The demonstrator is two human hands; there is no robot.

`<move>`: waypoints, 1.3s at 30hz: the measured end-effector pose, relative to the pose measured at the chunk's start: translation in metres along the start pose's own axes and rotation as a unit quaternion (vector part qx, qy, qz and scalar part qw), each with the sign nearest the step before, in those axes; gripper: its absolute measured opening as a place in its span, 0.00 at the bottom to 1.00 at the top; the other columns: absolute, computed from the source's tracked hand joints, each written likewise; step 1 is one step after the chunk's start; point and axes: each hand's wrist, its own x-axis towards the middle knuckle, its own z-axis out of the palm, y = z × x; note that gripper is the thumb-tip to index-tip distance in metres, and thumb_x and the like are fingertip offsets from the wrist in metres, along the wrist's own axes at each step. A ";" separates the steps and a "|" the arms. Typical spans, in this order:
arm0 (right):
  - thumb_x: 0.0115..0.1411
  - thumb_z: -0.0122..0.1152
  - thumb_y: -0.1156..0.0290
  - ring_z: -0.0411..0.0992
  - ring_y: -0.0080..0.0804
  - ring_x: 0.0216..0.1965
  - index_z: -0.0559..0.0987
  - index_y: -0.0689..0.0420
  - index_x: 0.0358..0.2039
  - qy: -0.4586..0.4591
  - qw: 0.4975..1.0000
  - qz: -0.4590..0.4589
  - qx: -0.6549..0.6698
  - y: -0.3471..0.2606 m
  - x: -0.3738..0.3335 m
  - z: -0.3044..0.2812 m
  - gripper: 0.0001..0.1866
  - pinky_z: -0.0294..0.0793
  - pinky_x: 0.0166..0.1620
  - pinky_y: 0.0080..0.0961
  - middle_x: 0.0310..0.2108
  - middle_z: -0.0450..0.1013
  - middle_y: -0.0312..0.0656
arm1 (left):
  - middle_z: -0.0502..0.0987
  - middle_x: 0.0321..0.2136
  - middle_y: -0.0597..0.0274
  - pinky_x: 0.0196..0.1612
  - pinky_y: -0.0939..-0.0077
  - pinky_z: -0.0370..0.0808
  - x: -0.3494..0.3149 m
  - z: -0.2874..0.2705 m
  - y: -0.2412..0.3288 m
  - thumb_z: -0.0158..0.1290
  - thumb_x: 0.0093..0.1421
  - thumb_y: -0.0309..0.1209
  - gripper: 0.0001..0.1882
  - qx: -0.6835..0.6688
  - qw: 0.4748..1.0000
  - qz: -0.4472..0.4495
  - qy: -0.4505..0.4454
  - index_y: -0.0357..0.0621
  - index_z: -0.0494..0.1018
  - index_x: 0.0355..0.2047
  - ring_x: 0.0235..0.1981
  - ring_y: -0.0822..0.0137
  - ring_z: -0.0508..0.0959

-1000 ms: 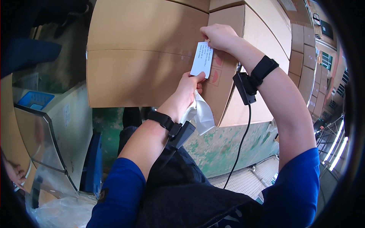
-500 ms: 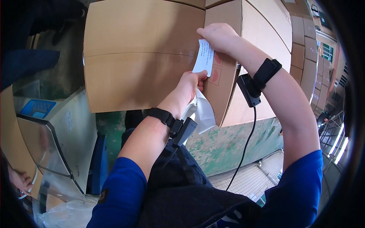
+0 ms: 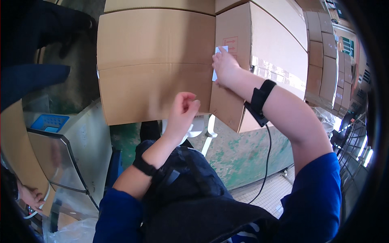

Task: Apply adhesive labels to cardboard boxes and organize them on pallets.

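Note:
A white printed label (image 3: 214,75) lies against the near end of a brown cardboard carton (image 3: 229,99), beside the carton's corner edge. My right hand (image 3: 227,69) rests over it, fingers laid against the surface, hiding most of the label. To the left, in front of the carton's broad side, my left hand (image 3: 183,111) hangs in the air with fingers curled in. I see nothing between those fingers. White paper strip (image 3: 210,133) dangles below and behind that hand; its upper part is partly hidden by my wrist.
More cartons (image 3: 162,6) adjoin behind, and others are stacked at the right (image 3: 316,56). A pale cabinet (image 3: 87,137) with a blue basket (image 3: 50,122) stands left. Another person's hand (image 3: 32,198) grips a cardboard edge at lower left. A cable (image 3: 268,158) trails from my right forearm.
My left hand has let go of the label and drawn back left and down. The right hand has moved from gripping the label's top to lying over it on the carton. The white strip hangs lower.

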 end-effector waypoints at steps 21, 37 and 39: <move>0.54 0.52 0.52 0.62 0.32 0.50 0.63 0.58 0.50 0.412 0.393 -0.252 0.783 -0.103 -0.221 -0.040 0.29 0.59 0.53 0.29 0.46 0.64 0.41 | 0.61 0.23 0.66 0.22 0.86 0.60 -0.266 0.096 0.256 0.41 0.60 0.30 0.12 0.071 0.810 0.501 -0.296 0.34 0.62 0.41 0.17 0.79 0.60; 0.53 0.57 0.74 0.70 0.20 0.38 0.73 0.58 0.45 0.501 0.276 -0.407 0.712 -0.086 -0.357 -0.022 0.17 0.68 0.42 0.16 0.37 0.73 0.37 | 0.61 0.16 0.70 0.18 0.87 0.56 -0.326 0.098 0.256 0.44 0.60 0.32 0.08 -0.076 0.780 0.585 -0.207 0.41 0.66 0.27 0.12 0.80 0.57; 0.53 0.57 0.75 0.70 0.20 0.37 0.75 0.59 0.42 0.520 0.324 -0.383 0.691 -0.082 -0.365 -0.015 0.14 0.69 0.42 0.17 0.36 0.73 0.38 | 0.62 0.16 0.70 0.17 0.87 0.55 -0.319 0.087 0.250 0.44 0.60 0.33 0.09 -0.155 0.795 0.557 -0.181 0.40 0.67 0.30 0.12 0.80 0.56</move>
